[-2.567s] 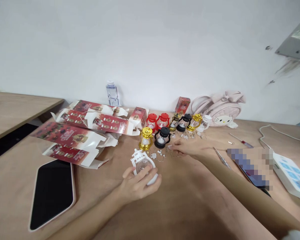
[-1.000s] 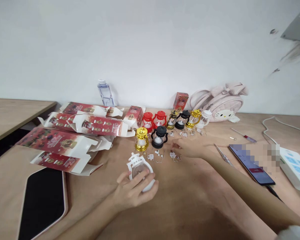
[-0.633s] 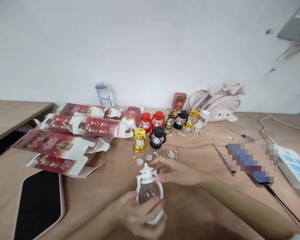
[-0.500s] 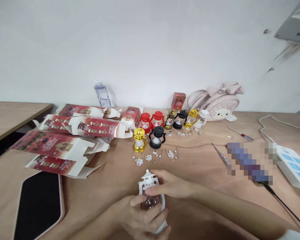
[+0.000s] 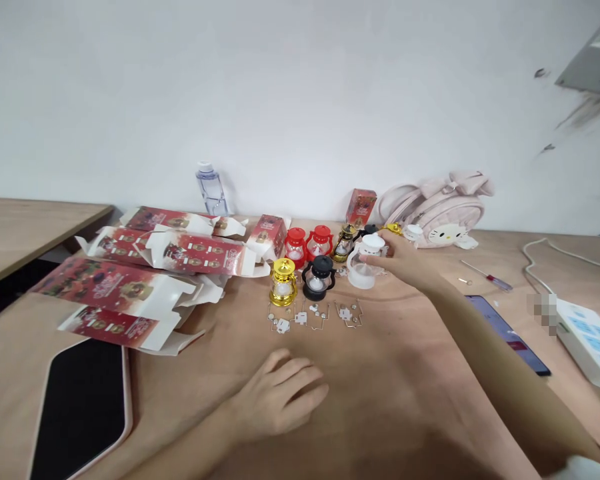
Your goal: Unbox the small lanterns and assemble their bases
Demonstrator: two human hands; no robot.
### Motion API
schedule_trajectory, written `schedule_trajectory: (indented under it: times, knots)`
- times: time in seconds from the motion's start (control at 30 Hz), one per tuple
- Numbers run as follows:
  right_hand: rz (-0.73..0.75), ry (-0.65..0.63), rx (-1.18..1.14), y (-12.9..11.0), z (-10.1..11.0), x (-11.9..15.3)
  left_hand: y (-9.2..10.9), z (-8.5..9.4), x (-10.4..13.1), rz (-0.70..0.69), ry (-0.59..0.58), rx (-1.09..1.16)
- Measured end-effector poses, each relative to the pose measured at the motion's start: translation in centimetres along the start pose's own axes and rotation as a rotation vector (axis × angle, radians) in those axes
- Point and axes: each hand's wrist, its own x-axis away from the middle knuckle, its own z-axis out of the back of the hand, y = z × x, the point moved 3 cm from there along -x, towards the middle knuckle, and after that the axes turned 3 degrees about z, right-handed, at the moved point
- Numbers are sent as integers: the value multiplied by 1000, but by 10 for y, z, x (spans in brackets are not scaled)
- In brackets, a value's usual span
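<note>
My right hand [image 5: 397, 257] grips a small white lantern [image 5: 363, 275] by its upper part, to the right of the black lantern [image 5: 319, 277]. The white lantern is upright, and part of its right side is hidden by my fingers. My left hand [image 5: 285, 393] rests low over the table's front middle, holding nothing, its loosely bent fingers apart. A gold lantern [image 5: 283, 283] stands beside the black one. Behind them are two red lanterns [image 5: 295, 248] and a bronze lantern [image 5: 345, 243]. Wire handles and small metal parts [image 5: 349, 313] lie just in front.
Opened red cartons [image 5: 115, 287] spread over the left side, near a dark-screened tablet [image 5: 83, 400]. Along the wall are a water bottle [image 5: 213, 190], a red box [image 5: 361, 208] and a pink bag [image 5: 447, 217]. To the right lie a screwdriver [image 5: 497, 283], a phone [image 5: 513, 337] and a power strip [image 5: 590, 333].
The white lantern has moved from between both hands at the front to beside the black lantern, carried by my right hand. My left hand has let go of it and stays near the front.
</note>
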Motion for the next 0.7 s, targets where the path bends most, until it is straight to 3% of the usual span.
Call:
schedule_trajectory:
  times: [0.2, 0.33, 0.57, 0.63, 0.7]
  knots:
    - [12, -146, -74, 21, -34, -13, -1, -5, -4, 4, -119, 86]
    - [15, -193, -145, 29, -43, -12, -3, -6, -3, 15, -166, 101]
    - [60, -347, -210, 23, -16, 2, -4, -13, 1, 29, -256, 82]
    - [76, -302, -176, 16, -5, 5, -4, -14, 1, 42, -276, 79]
    - [111, -180, -138, 7, 5, 2, -4, -14, 1, 48, -281, 69]
